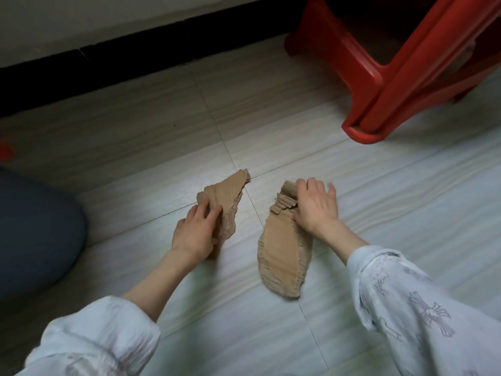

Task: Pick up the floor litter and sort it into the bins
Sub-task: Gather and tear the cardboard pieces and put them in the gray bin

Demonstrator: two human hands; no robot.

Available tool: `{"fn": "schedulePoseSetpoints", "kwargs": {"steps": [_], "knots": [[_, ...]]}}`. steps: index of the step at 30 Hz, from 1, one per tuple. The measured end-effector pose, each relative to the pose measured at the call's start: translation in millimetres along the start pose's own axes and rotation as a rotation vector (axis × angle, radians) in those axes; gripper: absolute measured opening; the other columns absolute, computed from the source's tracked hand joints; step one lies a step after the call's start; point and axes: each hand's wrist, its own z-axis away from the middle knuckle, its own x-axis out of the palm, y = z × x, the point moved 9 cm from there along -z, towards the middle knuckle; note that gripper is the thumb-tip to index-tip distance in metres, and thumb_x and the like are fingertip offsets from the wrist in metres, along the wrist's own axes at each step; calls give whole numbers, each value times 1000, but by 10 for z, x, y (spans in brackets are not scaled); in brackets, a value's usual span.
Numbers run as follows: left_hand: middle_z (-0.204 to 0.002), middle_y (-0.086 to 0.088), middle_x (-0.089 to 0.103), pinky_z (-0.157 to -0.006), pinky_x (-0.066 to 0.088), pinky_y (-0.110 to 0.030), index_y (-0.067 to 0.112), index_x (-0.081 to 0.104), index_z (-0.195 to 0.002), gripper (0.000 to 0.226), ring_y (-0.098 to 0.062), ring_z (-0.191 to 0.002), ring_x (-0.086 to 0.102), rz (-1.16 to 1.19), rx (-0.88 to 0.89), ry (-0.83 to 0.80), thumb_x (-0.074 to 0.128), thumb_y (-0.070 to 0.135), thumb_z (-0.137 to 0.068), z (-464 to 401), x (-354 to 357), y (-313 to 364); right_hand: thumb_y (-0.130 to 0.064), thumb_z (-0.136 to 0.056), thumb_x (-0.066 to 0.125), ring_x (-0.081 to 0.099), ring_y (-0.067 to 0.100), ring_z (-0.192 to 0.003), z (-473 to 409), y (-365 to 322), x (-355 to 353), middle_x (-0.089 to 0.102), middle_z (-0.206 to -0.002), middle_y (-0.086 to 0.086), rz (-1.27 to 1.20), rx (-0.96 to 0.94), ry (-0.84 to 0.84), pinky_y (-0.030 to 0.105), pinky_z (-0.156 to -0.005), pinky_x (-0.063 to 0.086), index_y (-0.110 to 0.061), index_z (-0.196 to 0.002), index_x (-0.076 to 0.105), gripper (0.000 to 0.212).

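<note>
Two torn pieces of brown corrugated cardboard lie on the pale tiled floor [379,191], near the crossing of two grout lines and just apart from each other. The smaller cardboard piece [230,196] is tilted up off the tile, and the left hand [196,232] grips its near end, fingers curled over the top face and thumb beneath. The larger cardboard piece [283,256] lies flat, its ragged far end peeling into loose flutes; the right hand [314,207] rests on that far end with fingers spread and lightly bent, the thumb touching the piece's right edge, and whether it has actually taken hold cannot be told. Both forearms come out of pale printed sleeves [423,316]. Toward the floor's far right corner stands a red plastic stool [385,77], well apart from the cardboard. A black skirting strip [95,66] runs along the far edge under a white wall, and a blue-grey rounded shape [35,234] sits at the left edge.
</note>
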Motion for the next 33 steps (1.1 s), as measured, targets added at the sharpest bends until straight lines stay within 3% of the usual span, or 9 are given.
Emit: {"fn": "schedulePoseSetpoints", "kwargs": {"steps": [3,6,8,13,17,20,26,30,33], "knots": [[-141,-6,29,-94,37,-39,27,21,-143,74,-28,-123,37,-34,-48,50,63,29,-82,67,-19,-15,4,-65,60,57,32,-85,111,-177,-154,58,-90,12,23,-136,236,38,-70,42,-7,-90,56,27],[-135,-5,35,-93,35,-38,28,23,-142,70,-27,-120,39,-50,-87,74,60,37,-84,131,-12,-74,3,-54,55,55,28,-59,296,-296,-182,54,-67,8,19,-228,359,31,-50,40,-10,-66,53,18],[-135,-4,35,-93,35,-37,29,22,-141,69,-27,-120,39,-55,-97,79,59,40,-84,178,4,-100,-2,-58,47,56,28,-60,466,-349,17,56,-70,7,20,-263,302,30,-49,40,-11,-68,52,15],[-135,-6,34,-94,35,-38,27,23,-140,68,-28,-120,38,-43,-96,87,60,39,-84,190,-1,-77,-31,-42,75,69,29,-89,754,-313,504,69,-105,13,21,-267,1,31,-60,55,-6,-82,64,48],[-133,-7,36,-94,35,-37,26,25,-138,67,-27,-119,40,-56,-112,87,61,39,-84,194,4,-106,-47,-83,54,41,28,-132,792,-363,415,39,-145,12,-63,-322,-112,37,-96,45,-3,-120,49,59],[-130,-8,37,-92,35,-37,27,25,-137,68,-27,-116,42,-62,-126,87,63,39,-82,240,14,-109,-54,-83,55,43,26,-119,795,-408,396,43,-133,6,14,-309,-195,36,-92,42,-10,-124,38,62],[-133,-10,40,-90,37,-36,31,15,-141,76,-26,-117,43,-85,-146,22,61,47,-83,380,65,-188,-15,-86,55,49,29,-112,668,-476,314,49,-123,10,16,-197,-251,37,-82,45,-10,-124,40,41],[-128,-9,45,-86,40,-35,20,28,-134,62,-26,-115,45,-81,-163,-38,60,40,-86,484,166,-234,-9,-86,51,49,27,-114,548,-535,142,53,-121,8,109,-181,-171,34,-81,44,-8,-119,51,33],[-126,-7,42,-87,38,-34,17,39,-128,46,-25,-114,41,-109,-157,63,56,32,-88,535,107,-302,-8,-67,70,58,31,-94,460,-581,-163,60,-101,11,99,-144,104,37,-72,45,-5,-98,61,33]]}}
